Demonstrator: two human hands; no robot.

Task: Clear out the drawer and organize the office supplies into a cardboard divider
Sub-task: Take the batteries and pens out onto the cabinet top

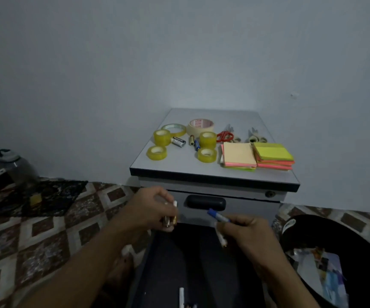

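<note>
Left hand: my left hand [155, 207] hangs just in front of the cabinet's [204, 174] lower left corner. Its fingers are curled round a bunch of small cylinders [170, 220]; I cannot tell whether they are batteries or pen ends.
Drawer: the drawer [168, 274] is pulled out of the cabinet toward me, under both wrists. One white pen [181, 296] lies near its front end, long axis running away from the cabinet.
Cabinet top: from left to right sit tape rolls [161, 137], batteries [178, 141], scissors [225, 136] and sticky-note stacks [238, 154].
Marker: a blue-capped marker [218, 215] points cap-first up and left at the cabinet's handle [205, 202], just short of it.
Right hand: my right hand [248, 232] pinches the marker's barrel, below the cabinet's front face, with a second white stick [220, 237] hanging from the same fingers.
Bin: a black bin [346, 232] stands right of the cabinet.
Divider: none in view.
Next move, my reading: both loads go up onto the cabinet top. The bare patch is at its front middle, about equally near either hand, so I would swing the marker crosswise there.
</note>
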